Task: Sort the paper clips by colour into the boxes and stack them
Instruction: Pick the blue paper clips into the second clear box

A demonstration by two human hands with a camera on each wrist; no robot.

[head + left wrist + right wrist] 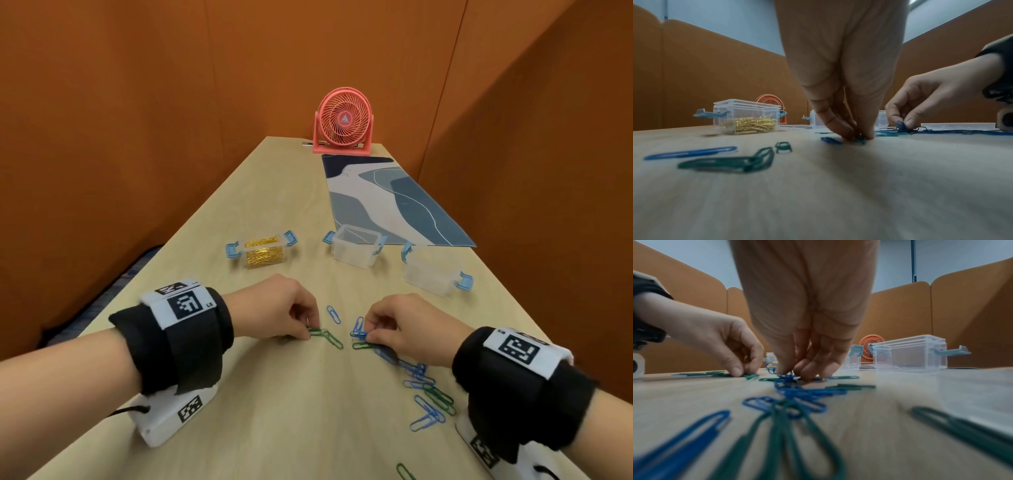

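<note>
My left hand (274,308) pinched green clips (318,332), right hand (407,329) pinched blue clips (359,333): gathering per colour for empty boxes (356,250).

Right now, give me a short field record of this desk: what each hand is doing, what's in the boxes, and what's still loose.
left hand: pinches green clips on the desk
right hand: pinches blue clips
gold box: holds gold clips, lid off
middle box: open, looks empty
right box: looks empty
loose clips: blue and green mixed, by the right wrist
fan: far end of desk
mat: behind the boxes
</note>
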